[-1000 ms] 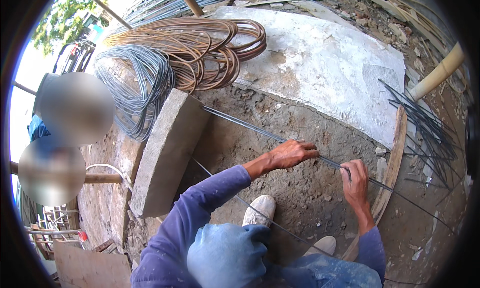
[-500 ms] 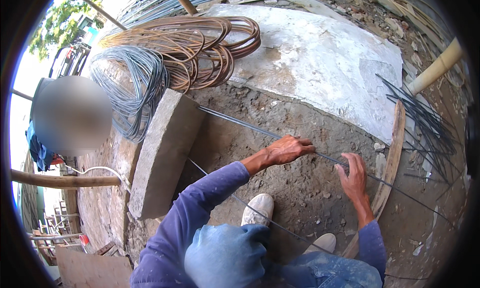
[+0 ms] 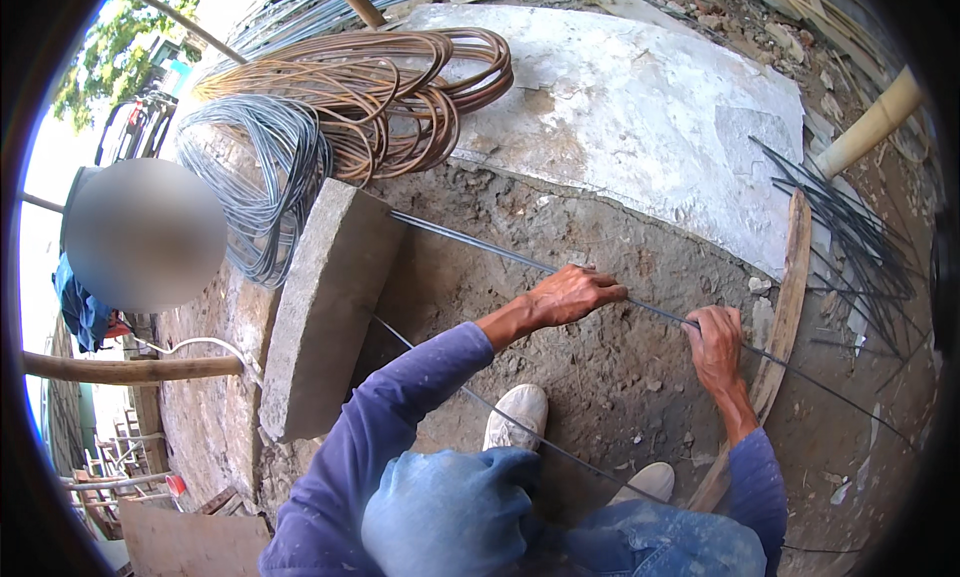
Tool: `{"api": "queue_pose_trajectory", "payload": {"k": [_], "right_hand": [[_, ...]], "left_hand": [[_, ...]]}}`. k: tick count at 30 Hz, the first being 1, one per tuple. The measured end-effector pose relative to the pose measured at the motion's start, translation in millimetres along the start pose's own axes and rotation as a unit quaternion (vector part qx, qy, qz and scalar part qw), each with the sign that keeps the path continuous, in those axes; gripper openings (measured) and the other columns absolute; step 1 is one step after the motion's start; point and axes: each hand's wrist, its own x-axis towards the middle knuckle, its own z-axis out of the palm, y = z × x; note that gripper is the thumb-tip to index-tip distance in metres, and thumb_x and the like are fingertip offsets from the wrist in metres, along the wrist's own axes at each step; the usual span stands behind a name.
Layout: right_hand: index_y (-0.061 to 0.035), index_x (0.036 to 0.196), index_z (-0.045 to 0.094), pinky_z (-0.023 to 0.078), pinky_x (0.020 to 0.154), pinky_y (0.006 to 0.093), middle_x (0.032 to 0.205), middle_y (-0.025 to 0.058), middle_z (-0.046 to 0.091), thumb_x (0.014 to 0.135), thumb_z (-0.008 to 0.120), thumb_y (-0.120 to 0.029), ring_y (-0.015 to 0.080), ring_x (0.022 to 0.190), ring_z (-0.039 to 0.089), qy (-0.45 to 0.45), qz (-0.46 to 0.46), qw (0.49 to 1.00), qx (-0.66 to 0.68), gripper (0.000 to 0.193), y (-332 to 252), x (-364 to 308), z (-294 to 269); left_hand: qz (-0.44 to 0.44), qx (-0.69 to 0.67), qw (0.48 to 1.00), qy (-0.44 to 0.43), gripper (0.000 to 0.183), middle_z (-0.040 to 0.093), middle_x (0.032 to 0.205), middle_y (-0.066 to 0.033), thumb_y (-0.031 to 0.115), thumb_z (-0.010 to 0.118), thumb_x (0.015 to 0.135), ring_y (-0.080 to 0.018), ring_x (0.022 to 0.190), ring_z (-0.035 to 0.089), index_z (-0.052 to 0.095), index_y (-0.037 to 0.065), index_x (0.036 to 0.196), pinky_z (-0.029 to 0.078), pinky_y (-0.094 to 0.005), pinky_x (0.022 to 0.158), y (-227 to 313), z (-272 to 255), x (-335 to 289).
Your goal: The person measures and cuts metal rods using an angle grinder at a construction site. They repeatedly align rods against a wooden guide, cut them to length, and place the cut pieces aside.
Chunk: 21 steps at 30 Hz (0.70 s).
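Two thin dark steel rods (image 3: pixel 480 246) run side by side out from a grey concrete slab (image 3: pixel 325 322) standing on edge. My left hand (image 3: pixel 575 295) is closed round the rods, palm down. Farther along to the right, my right hand (image 3: pixel 717 345) is closed on a rod, its fingers bent over it. Past the right hand the rod continues toward the lower right, crossing above a curved wooden plank (image 3: pixel 785 322). Nearer my feet, another steel rod (image 3: pixel 545 441) slants from the slab past my shoes.
Coils of rusty rod (image 3: pixel 410 107) and grey wire (image 3: pixel 270 177) lie behind the slab. A whitish sheet (image 3: pixel 620 107) covers the far ground. Short dark rods (image 3: pixel 850 237) and a bamboo pole (image 3: pixel 870 127) are at right. Another person (image 3: pixel 90 297) is at left, beside a horizontal pole (image 3: pixel 140 365).
My right hand has gone from spread fingers to closed on the rod. My left hand keeps its hold, almost in the same place.
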Motion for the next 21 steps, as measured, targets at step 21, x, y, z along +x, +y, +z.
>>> {"api": "queue_pose_trajectory", "payload": {"k": [21], "right_hand": [[-0.0069, 0.115, 0.070, 0.049, 0.090, 0.0505, 0.106, 0.0127, 0.072, 0.100, 0.069, -0.012, 0.0291, 0.098, 0.070, 0.043, 0.011, 0.998, -0.036, 0.016, 7.8, -27.3, 48.5]], "left_hand": [[-0.076, -0.002, 0.996, -0.040, 0.031, 0.072, 0.097, -0.0158, 0.039, 0.066, 0.107, -0.0426, 0.085, 0.072, 0.071, 0.008, 0.104, 0.056, -0.0525, 0.071, 17.7, -6.1, 17.2]]}}
